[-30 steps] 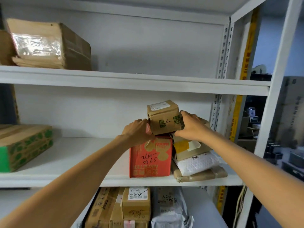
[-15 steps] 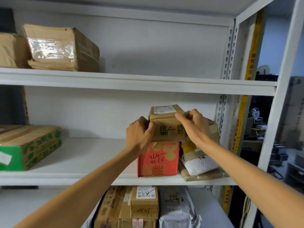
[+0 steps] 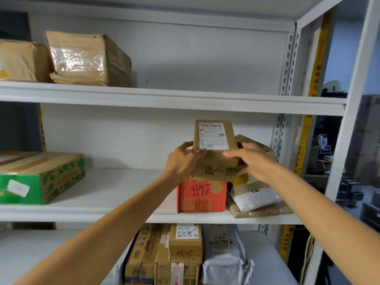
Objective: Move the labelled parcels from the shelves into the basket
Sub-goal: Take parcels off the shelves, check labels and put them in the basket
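A small brown cardboard parcel with a white barcode label on top is held in front of the middle shelf, tipped so the label faces me. My left hand grips its left side and my right hand grips its right side. It sits just above a red box with handwritten numbers. To the right of the red box lie a brown box, a white padded mailer and a flat brown parcel. No basket is in view.
The middle shelf also carries a green-printed carton at the left. Two taped brown cartons sit on the upper shelf. Below are several boxes and a grey mailer bag. White uprights bound the right side.
Both hands have tipped the small brown parcel toward me, so its labelled top now shows. The view has shifted slightly to the left.
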